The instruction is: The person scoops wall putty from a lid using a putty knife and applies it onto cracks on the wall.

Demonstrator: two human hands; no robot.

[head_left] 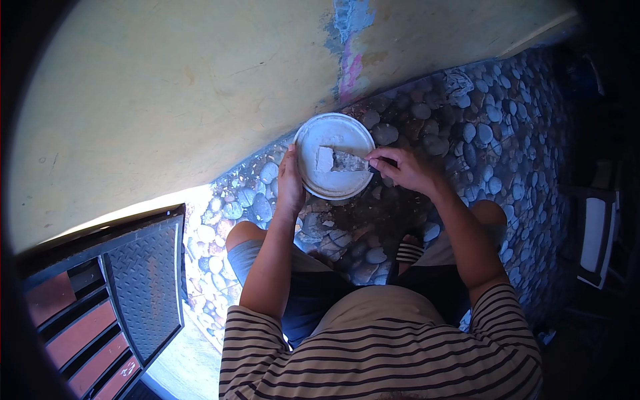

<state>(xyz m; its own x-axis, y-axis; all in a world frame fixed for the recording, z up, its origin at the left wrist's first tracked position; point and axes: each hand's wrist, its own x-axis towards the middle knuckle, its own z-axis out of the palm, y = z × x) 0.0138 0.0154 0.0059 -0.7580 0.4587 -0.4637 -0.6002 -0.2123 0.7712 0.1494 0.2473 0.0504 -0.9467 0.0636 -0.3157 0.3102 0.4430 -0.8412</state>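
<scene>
A round white tub or lid (315,130) with a raised rim is in front of me, close to the foot of the wall. My left hand (291,183) grips its left rim, fingers along the side. In my right hand (402,168) is a putty knife (348,161), pinched by its handle at the right rim. Its grey, smeared blade lies over the tub and points left. White paste (325,159) covers the blade's end. Whether the blade touches the white surface below, I cannot tell.
A yellowish wall (167,100) rises ahead, with a peeling blue and pink strip (350,50). The floor has a pebble pattern (493,127). A metal gate or door (143,293) stands open at the left. A white-panelled object (593,233) is at the right.
</scene>
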